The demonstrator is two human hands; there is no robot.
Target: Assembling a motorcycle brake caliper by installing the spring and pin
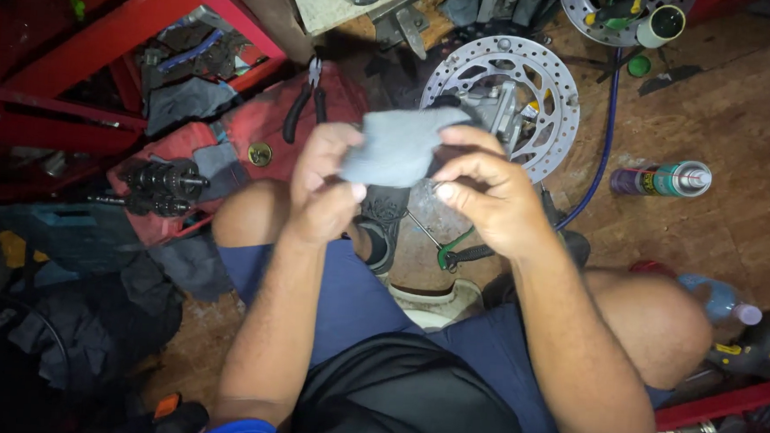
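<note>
The grey cloth (395,145) hangs between the two hands, held up above the knees; the left hand (323,187) pinches its lower left edge, fingers closed on the fabric; the right hand (483,195) grips its right side, thumb and fingertips curled shut, though what lies under the fold there cannot be told; the cloth's long axis runs roughly from one hand to the other, both equally near; just beyond the hands lies a drilled brake disc (505,100); a spray can (664,178) lies well to the right of the right hand, red-handled pliers (308,98) beyond the left.
</note>
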